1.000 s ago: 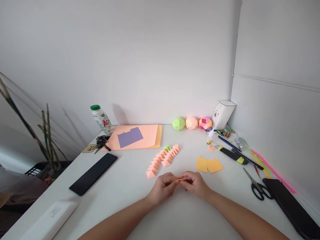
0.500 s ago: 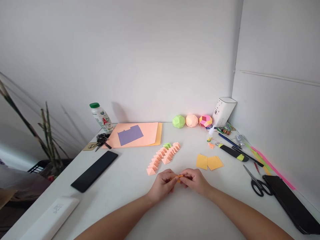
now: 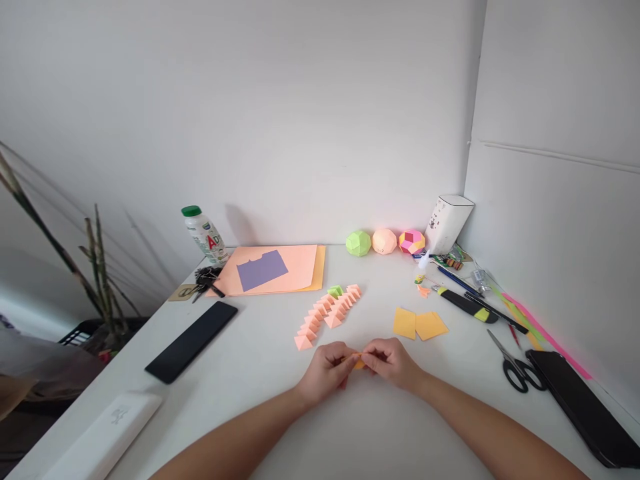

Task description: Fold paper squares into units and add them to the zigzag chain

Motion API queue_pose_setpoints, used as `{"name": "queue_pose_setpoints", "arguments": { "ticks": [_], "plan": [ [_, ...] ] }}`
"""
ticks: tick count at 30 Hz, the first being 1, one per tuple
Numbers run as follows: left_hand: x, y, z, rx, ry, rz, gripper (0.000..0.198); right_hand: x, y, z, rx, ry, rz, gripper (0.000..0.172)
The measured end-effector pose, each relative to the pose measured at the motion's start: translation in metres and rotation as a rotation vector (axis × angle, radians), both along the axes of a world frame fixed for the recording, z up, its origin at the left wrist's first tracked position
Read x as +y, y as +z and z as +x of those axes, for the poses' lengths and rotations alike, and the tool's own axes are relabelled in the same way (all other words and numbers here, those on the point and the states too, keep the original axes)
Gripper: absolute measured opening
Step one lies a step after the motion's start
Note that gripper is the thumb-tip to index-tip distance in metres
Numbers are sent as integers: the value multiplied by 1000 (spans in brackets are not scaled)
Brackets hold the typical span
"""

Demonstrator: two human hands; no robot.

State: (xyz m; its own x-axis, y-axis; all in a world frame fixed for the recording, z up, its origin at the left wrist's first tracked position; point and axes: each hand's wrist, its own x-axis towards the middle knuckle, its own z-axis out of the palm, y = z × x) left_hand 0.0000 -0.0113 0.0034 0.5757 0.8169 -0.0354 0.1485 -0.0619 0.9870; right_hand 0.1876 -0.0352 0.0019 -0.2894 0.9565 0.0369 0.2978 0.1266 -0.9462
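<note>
Both hands meet low over the white table (image 3: 350, 433): the left hand (image 3: 327, 370) and the right hand (image 3: 393, 363) each pinch an end of a small folded orange paper (image 3: 359, 361) between thumb and fingertips, so both grips are narrow and closed on it. The paper sits between the two hands, just above the table top, and is mostly hidden by the fingers. Just beyond the grip, slightly to its left, lies a slanting row of folded peach pieces (image 3: 325, 319), with a green folded piece (image 3: 335, 291) at its far end. Beyond and to the right of the grip lie two flat orange squares (image 3: 419, 325), touching each other. Well to the right are scissors (image 3: 517, 370), a black slab (image 3: 580, 407) at the table edge, a yellow and black cutter (image 3: 467, 308), pens and a pink strip (image 3: 547, 340). Far beyond the grip, against the wall, stand three paper balls, green (image 3: 358, 243), peach (image 3: 384, 241) and pink with yellow (image 3: 412, 241), beside a white box (image 3: 447, 224). Beyond and to the left lie peach sheets (image 3: 295, 267) with a purple piece (image 3: 262, 270) on top, then keys (image 3: 205, 279) and a bottle (image 3: 205, 235). Well to the left of the grip rest a black phone (image 3: 191, 341) and, nearer the person, a white case (image 3: 107, 433). Nothing lies between the hands and the person.
</note>
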Motion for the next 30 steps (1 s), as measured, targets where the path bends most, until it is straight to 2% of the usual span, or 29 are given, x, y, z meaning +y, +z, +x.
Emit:
{"name": "queue_pose_setpoints", "arguments": {
  "ticks": [6, 13, 19, 22, 26, 28, 30],
  "plan": [
    [-2, 0, 1, -25, -18, -89, 33, 1, -2, 2, 0, 28, 25, 20],
    [-2, 6, 2, -53, 18, -203, 28, 1, 1, 1, 27, 44, 10, 18],
    [0, 0, 2, -66, 110, -262, 33, 5, -1, 4, 182, -15, -106, 20],
    [1, -3, 3, -97, 155, -261, 36, 4, -2, 4, 202, -40, -105, 21],
    [2, -3, 5, -197, 253, -266, 39, 1, -3, 2, 115, -85, 59, 22],
    [3, -1, 5, -245, 257, -271, 43, 0, -4, 0, 30, -148, 247, 22],
    [4, 1, 4, -242, 184, -274, 47, 0, -5, 0, -83, -209, 497, 20]
  ]
}}
